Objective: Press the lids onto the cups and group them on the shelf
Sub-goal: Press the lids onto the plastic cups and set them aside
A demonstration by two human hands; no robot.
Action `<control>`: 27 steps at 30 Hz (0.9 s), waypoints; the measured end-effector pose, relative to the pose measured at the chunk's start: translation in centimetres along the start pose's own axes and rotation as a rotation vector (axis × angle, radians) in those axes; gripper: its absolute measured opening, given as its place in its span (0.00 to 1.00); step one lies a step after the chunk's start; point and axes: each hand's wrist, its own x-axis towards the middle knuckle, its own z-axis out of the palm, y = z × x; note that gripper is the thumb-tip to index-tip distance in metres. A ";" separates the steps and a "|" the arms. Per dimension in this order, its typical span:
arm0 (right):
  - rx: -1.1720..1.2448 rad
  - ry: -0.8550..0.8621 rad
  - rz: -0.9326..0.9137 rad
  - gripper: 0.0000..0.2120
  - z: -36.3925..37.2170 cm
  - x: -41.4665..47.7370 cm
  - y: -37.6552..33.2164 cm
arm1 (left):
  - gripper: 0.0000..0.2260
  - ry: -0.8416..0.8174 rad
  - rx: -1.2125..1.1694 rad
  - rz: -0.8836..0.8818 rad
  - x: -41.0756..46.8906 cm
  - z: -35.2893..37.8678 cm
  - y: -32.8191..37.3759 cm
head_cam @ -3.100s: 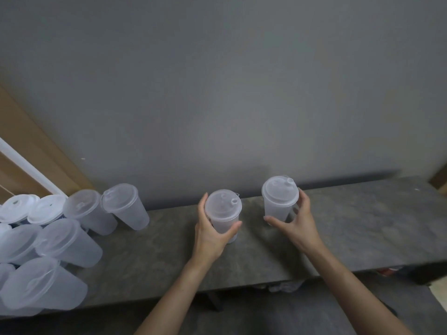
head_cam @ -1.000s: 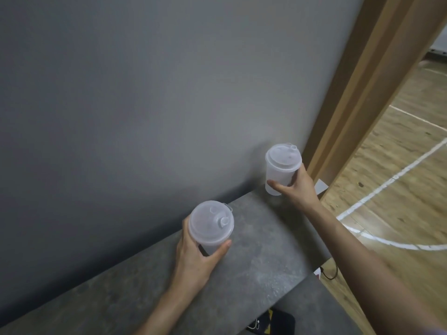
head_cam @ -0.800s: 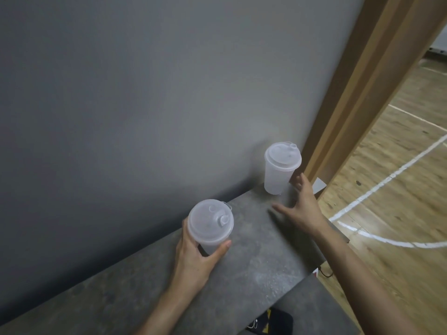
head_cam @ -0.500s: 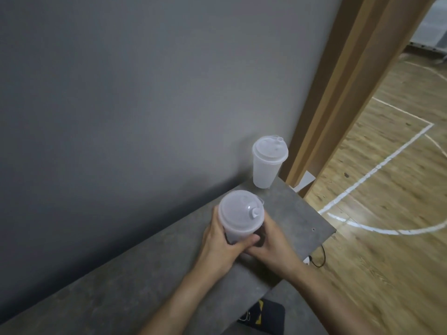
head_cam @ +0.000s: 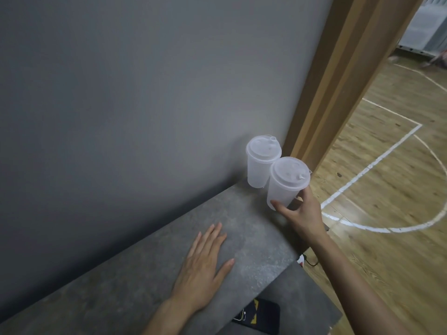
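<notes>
Two translucent plastic cups with lids pressed on are at the far right end of the grey stone shelf (head_cam: 244,228). The rear cup (head_cam: 260,163) stands against the wall in the corner. My right hand (head_cam: 301,213) grips the lower part of the front cup (head_cam: 286,182), right beside the rear cup and touching it; whether its base rests on the shelf I cannot tell. My left hand (head_cam: 205,262) lies flat on the shelf, palm down, fingers spread, holding nothing.
A grey wall (head_cam: 145,93) backs the shelf. A wooden door frame (head_cam: 343,68) rises just right of the cups. Beyond the shelf's right end is a wooden floor (head_cam: 387,189) with white lines. A lower grey ledge (head_cam: 302,303) carries a dark phone (head_cam: 260,319).
My right hand released the first cup in the corner, took the second cup from my left hand and carried it next to the first. My left hand let go and dropped flat onto the shelf.
</notes>
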 end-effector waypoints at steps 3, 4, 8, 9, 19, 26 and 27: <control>0.032 0.028 0.003 0.39 0.3 0.2 0.2 | 0.32 0.027 0.016 0.008 -0.2 0.2 -0.1; 0.041 0.032 0.007 0.38 0.3 0.3 0.2 | 0.32 0.029 0.022 0.011 -0.2 0.2 -0.1; 0.038 0.036 0.019 0.37 0.5 0.3 0.2 | 0.31 0.034 0.030 0.011 -0.2 0.3 -0.1; 0.031 0.039 0.019 0.37 0.5 0.3 0.2 | 0.31 0.036 0.027 0.009 -0.2 0.3 -0.1; -0.043 0.039 0.013 0.38 -0.1 -0.1 0.2 | 0.30 0.051 0.032 0.020 -0.3 0.7 -0.4; -0.023 -0.022 0.083 0.41 -0.2 -1.3 0.5 | 0.30 0.069 0.015 0.031 -0.3 0.6 -0.4; -0.018 -0.013 0.099 0.43 -0.2 -1.7 0.7 | 0.30 0.073 0.017 0.032 -0.3 0.5 -0.3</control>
